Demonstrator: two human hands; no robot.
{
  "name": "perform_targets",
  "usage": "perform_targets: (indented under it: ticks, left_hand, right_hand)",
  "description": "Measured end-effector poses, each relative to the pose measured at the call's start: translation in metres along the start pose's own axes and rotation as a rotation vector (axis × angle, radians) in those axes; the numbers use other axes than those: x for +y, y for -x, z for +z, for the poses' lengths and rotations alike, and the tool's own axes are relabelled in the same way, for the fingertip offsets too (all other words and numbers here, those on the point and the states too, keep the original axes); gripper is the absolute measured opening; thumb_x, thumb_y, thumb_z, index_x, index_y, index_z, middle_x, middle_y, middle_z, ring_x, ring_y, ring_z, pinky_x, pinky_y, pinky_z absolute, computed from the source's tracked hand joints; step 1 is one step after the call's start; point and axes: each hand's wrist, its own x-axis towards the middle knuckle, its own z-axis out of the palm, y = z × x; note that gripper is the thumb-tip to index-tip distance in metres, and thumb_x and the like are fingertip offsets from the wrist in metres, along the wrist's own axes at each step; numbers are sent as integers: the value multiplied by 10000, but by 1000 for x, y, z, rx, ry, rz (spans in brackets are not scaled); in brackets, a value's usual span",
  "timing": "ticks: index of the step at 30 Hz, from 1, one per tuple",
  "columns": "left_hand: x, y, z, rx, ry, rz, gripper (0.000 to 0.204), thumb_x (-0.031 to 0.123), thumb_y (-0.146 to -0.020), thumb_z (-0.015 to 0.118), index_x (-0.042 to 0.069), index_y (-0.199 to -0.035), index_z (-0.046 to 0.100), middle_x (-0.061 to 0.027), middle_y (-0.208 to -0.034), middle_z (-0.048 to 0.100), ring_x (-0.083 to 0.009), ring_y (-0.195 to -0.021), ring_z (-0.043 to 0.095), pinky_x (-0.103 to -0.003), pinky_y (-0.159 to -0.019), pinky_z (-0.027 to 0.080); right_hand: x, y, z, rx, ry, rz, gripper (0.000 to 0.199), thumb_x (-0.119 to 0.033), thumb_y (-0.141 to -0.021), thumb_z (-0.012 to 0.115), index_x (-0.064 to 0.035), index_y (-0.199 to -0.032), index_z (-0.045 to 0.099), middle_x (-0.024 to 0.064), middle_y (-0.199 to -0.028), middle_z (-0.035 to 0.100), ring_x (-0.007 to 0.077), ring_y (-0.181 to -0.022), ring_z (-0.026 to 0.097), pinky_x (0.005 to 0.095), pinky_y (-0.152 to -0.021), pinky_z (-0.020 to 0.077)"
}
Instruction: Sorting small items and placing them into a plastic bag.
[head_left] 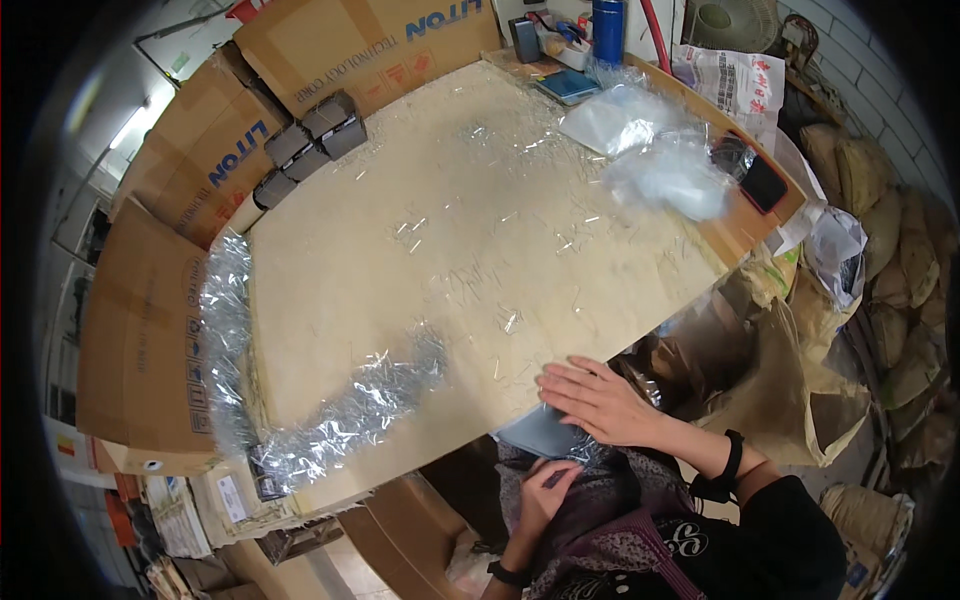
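Observation:
My right hand (590, 402) lies with fingers stretched out over the near edge of the table (470, 230), by a few thin metal pins. Just below it, a smooth grey-blue pan-like thing (540, 435) sits at the table edge above my lap. Shiny pins (592, 455) show at its right side, under my right wrist. My left hand (548, 490) is closed at the lower side of this grey-blue thing, its fingers bent together. What they pinch is too small to tell. Thin shiny pins (370, 395) are heaped toward the near left, with others scattered across the tabletop.
Cardboard boxes (145, 340) wall off the left and far sides. Several dark grey blocks (335, 125) stand at the far left. Clear plastic bags (665, 180), a phone (763, 186) and a blue cylinder (608, 32) lie or stand far right. Sacks (900, 240) are piled beyond.

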Motion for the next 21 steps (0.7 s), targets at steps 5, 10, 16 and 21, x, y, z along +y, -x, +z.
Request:
perform_targets:
  ticks: [5,10,16,21]
  left_hand:
    - [-6,2,2,-29,63,-99,112,14,-806,748,10,-915,722,-73,-870,655,-155,-804,617,-270,-725,483]
    - [-9,-1,-2,-49,36,-98,99,17,-806,745,10,-903,724,-70,-867,659,-154,-797,607,-271,-733,476]
    - [-6,0,2,-67,59,-104,94,17,-808,739,11,-901,723,-70,-847,668,-164,-808,608,-273,-736,479]
    - [-15,-7,2,-17,29,-41,110,16,-785,748,10,-890,719,-105,-841,678,-213,-760,632,-317,-725,498]
  right_hand:
    - [9,34,2,158,-123,-72,385,64,-683,553,-64,-1011,709,116,-1125,660,288,-1105,591,446,-991,416]
    - [7,65,3,194,-53,93,292,-7,-700,608,-78,-973,685,90,-973,578,300,-945,552,435,-924,407]
    - [1,92,8,-73,-197,350,276,-207,-841,687,-119,-1102,662,120,-1106,536,330,-1049,488,425,-935,384]
    - [-1,98,13,-234,-229,371,411,-307,-859,696,-160,-1233,611,145,-1199,507,348,-1106,469,437,-972,357]
